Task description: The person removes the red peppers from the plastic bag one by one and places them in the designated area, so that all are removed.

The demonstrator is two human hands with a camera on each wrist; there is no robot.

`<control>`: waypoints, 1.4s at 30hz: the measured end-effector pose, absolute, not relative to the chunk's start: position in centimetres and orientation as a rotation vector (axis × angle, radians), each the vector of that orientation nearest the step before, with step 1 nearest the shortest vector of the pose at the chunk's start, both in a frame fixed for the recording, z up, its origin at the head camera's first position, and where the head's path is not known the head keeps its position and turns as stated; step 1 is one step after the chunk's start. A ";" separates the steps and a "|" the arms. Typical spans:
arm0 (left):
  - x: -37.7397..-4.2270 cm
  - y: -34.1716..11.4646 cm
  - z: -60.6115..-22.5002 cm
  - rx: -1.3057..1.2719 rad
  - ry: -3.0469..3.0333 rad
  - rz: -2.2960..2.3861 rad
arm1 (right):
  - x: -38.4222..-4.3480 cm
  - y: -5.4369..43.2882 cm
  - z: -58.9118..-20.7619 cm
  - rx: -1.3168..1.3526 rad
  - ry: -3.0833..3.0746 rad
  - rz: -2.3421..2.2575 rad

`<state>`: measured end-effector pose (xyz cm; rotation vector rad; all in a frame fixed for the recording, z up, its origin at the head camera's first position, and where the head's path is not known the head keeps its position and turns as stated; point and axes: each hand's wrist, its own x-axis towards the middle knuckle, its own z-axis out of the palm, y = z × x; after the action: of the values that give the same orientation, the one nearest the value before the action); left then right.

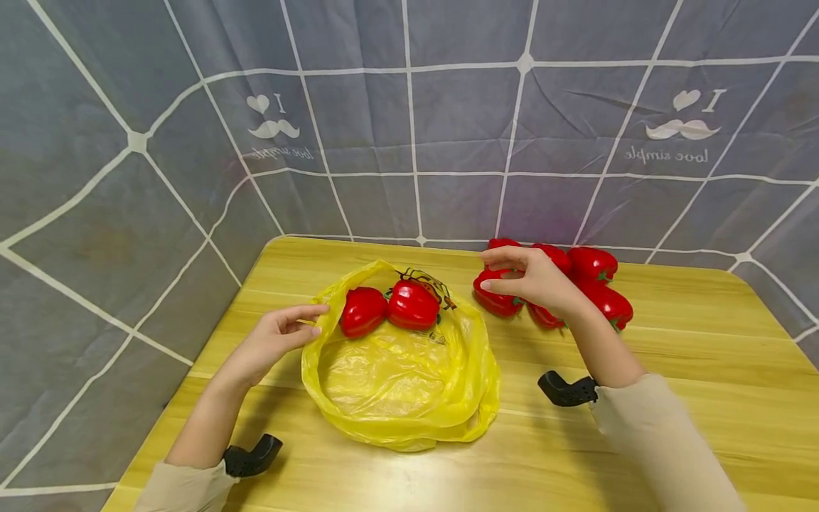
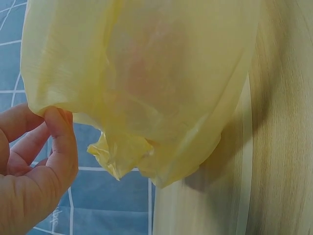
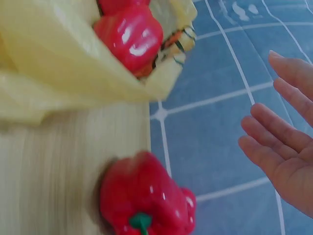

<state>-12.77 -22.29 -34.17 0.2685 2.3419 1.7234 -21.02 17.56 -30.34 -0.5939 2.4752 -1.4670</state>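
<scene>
A yellow plastic bag (image 1: 409, 430) lies on the table with its mouth spread wide. Inside it, near the far side, two red bell peppers (image 1: 363, 313) (image 1: 413, 306) lie next to each other. My left hand (image 1: 269, 345) pinches the bag's left rim between thumb and fingers, plain in the left wrist view, where the bag (image 2: 156, 73) hangs beside the fingers. Over the loose bell peppers (image 1: 495, 297) to the right of the bag hovers my right hand (image 1: 537, 279), holding nothing. Its fingers spread loosely in the right wrist view, apart from the nearest bell pepper (image 3: 142, 196).
Several red bell peppers (image 1: 592, 264) cluster at the table's back right, partly hidden by the right hand and forearm. A grey curtain with white lines (image 1: 461, 128) stands behind the wooden table (image 1: 704, 355). Black devices (image 1: 252, 456) are strapped to both wrists.
</scene>
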 end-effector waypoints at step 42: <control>-12.7 -22.2 -34.1 0.273 2.330 1.729 | -20.2 5.4 -35.3 -0.904 2.857 -0.790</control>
<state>-12.68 -22.17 -34.11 0.2728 2.3303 1.7288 -20.21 5.38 -35.28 -0.9043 2.8571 -0.7901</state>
